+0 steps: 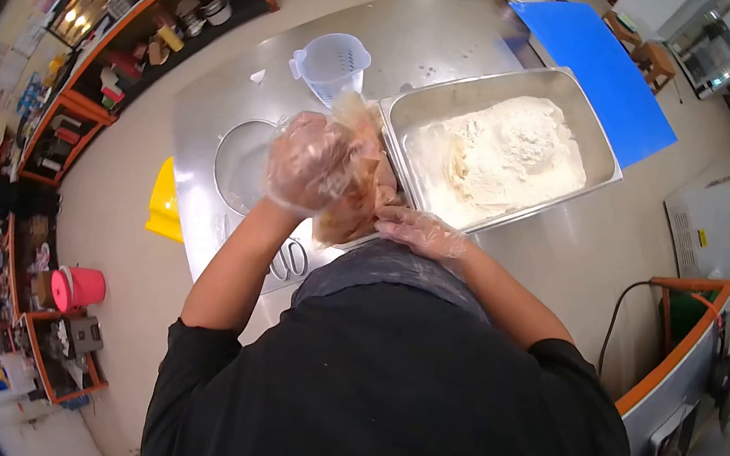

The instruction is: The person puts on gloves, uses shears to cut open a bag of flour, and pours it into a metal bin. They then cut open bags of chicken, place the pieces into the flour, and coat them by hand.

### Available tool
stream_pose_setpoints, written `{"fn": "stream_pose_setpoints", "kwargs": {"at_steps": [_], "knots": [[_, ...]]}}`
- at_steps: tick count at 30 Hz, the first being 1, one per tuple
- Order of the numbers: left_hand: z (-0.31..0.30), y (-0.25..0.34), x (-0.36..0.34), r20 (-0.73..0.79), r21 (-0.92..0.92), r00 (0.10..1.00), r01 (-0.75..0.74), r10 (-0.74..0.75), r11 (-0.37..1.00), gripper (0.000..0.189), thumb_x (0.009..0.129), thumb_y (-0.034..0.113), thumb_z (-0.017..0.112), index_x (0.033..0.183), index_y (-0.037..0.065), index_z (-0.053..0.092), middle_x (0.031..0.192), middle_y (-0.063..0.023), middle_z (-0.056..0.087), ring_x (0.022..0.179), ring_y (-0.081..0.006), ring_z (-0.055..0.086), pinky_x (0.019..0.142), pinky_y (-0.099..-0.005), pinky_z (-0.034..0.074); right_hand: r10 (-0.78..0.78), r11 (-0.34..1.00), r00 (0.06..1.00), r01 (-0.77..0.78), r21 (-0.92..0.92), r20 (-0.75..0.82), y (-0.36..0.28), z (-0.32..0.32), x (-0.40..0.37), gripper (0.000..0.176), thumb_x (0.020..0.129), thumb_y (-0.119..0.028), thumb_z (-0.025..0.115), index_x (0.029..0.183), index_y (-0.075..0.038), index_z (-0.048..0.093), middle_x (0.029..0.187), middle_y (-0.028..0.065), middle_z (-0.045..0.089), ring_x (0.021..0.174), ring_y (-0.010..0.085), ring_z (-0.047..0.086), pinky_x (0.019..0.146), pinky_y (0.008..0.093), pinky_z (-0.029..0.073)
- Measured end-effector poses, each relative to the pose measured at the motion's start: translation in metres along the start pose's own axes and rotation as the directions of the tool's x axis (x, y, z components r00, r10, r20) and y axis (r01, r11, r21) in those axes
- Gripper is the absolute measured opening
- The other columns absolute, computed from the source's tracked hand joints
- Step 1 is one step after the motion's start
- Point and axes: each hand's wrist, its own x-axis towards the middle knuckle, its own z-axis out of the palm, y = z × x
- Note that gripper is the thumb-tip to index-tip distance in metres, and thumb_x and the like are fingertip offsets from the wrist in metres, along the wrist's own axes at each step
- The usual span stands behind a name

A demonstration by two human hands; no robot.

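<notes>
Seen from above, a person in a black top stands at a brushed stainless-steel table (470, 31). Far left, orange-framed shelves (86, 106) hold cluttered small goods, with a round pink bucket (78, 287) on the floor below and a flat yellow wedge (163, 203) by the table's edge. A round opening (240, 167) is cut into the tabletop. Behind it stands a clear plastic measuring jug (331, 64) with a handle and spout. The left hand (304, 162), in a thin, crinkled, see-through glove, is raised above the table with its fingers curled tightly around a soft plastic bag (355, 179) of pinkish-orange lumps; the bag hangs at the near left corner of a deep rectangular steel tray (500, 83). The right hand (421, 232), gloved the same way, lies low against the bag's bottom end, its fingers stretched out flat and close together. The tray holds a heaped, powdery white mound of flour (509, 150). Beyond it lies a smooth blue board (597, 65), and far right an orange-edged machine (688, 342).
</notes>
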Motion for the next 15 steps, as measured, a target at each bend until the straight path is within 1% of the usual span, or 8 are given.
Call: {"fn": "stream_pose_setpoints", "kwargs": {"at_steps": [1, 2, 3, 6, 9, 11, 13, 15], "knots": [[-0.021, 0.016, 0.02, -0.038, -0.051, 0.998, -0.048, 0.046, 0.998, 0.006, 0.078, 0.012, 0.068, 0.082, 0.011, 0.064, 0.069, -0.0068, 0.062, 0.063, -0.0248, 0.061, 0.057, -0.0379, 0.05, 0.051, 0.977, 0.999, -0.053, 0.205, 0.012, 0.002, -0.006, 0.003, 0.06, 0.094, -0.032, 0.061, 0.14, 0.001, 0.042, 0.131, 0.0126, 0.056, 0.124, 0.0214, 0.05, 0.107, 0.0333, 0.037], [-0.042, 0.032, 0.041, -0.077, -0.098, 0.993, -0.099, 0.091, 0.99, 0.004, 0.08, 0.012, 0.067, 0.084, 0.012, 0.065, 0.071, -0.0066, 0.063, 0.065, -0.0241, 0.062, 0.059, -0.0383, 0.051, 0.109, 0.91, 0.993, -0.114, 0.398, 0.037, 0.008, -0.013, 0.007, 0.061, 0.095, -0.035, 0.06, 0.141, 0.0, 0.04, 0.132, 0.0123, 0.055, 0.124, 0.0222, 0.05, 0.107, 0.034, 0.038], [-0.058, 0.049, 0.059, -0.091, -0.131, 0.987, -0.142, 0.131, 0.981, 0.004, 0.081, 0.013, 0.067, 0.084, 0.012, 0.065, 0.072, -0.0068, 0.063, 0.065, -0.0242, 0.062, 0.059, -0.0382, 0.051, 0.171, 0.802, 0.982, -0.184, 0.569, 0.077, 0.011, -0.02, 0.009, 0.063, 0.095, -0.037, 0.058, 0.143, -0.001, 0.038, 0.134, 0.0121, 0.054, 0.124, 0.023, 0.05, 0.107, 0.0347, 0.038], [-0.063, 0.096, 0.092, -0.072, -0.134, 0.977, -0.208, 0.2, 0.969, 0.004, 0.082, 0.015, 0.066, 0.084, 0.012, 0.065, 0.072, -0.0073, 0.063, 0.065, -0.0244, 0.062, 0.059, -0.038, 0.051, 0.016, 0.515, 0.992, -0.115, 0.849, 0.125, 0.013, -0.04, 0.001, 0.061, 0.096, -0.04, 0.055, 0.143, -0.003, 0.038, 0.134, 0.012, 0.053, 0.124, 0.0245, 0.051, 0.106, 0.0366, 0.04], [-0.028, 0.131, 0.119, -0.04, -0.106, 0.971, -0.237, 0.234, 0.966, 0.006, 0.084, 0.017, 0.065, 0.084, 0.011, 0.065, 0.073, -0.0077, 0.064, 0.065, -0.0246, 0.063, 0.059, -0.0378, 0.051, -0.199, 0.238, 0.978, -0.021, 0.971, 0.07, 0.013, -0.056, -0.017, 0.06, 0.096, -0.042, 0.051, 0.142, -0.006, 0.039, 0.135, 0.0119, 0.053, 0.123, 0.0259, 0.051, 0.104, 0.0386, 0.041], [0.001, 0.149, 0.139, -0.031, -0.08, 0.969, -0.246, 0.244, 0.966, 0.008, 0.085, 0.019, 0.064, 0.084, 0.011, 0.065, 0.074, -0.008, 0.064, 0.066, -0.0247, 0.063, 0.06, -0.0376, 0.051, -0.296, 0.113, 0.955, 0.049, 0.992, -0.013, 0.012, -0.072, -0.032, 0.059, 0.097, -0.044, 0.049, 0.142, -0.008, 0.04, 0.135, 0.0118, 0.052, 0.123, 0.0269, 0.051, 0.103, 0.0399, 0.042], [0.028, 0.159, 0.161, -0.037, -0.036, 0.976, -0.217, 0.216, 0.975, 0.01, 0.086, 0.02, 0.064, 0.084, 0.011, 0.065, 0.074, -0.0083, 0.065, 0.066, -0.0248, 0.063, 0.06, -0.0375, 0.051, -0.361, 0.02, 0.927, 0.119, 0.993, -0.104, 0.009, -0.091, -0.047, 0.059, 0.097, -0.046, 0.047, 0.142, -0.009, 0.04, 0.136, 0.0117, 0.052, 0.123, 0.0279, 0.052, 0.102, 0.0412, 0.043], [0.057, 0.157, 0.184, -0.049, 0.038, 0.988, -0.145, 0.147, 0.989, 0.012, 0.087, 0.021, 0.063, 0.084, 0.01, 0.065, 0.075, -0.0086, 0.065, 0.066, -0.025, 0.063, 0.06, -0.0373, 0.051, -0.392, -0.015, 0.898, 0.212, 0.977, -0.201, 0.005, -0.117, -0.061, 0.058, 0.097, -0.048, 0.045, 0.142, -0.011, 0.04, 0.136, 0.0116, 0.052, 0.122, 0.0289, 0.052, 0.102, 0.0425, 0.044]]}}
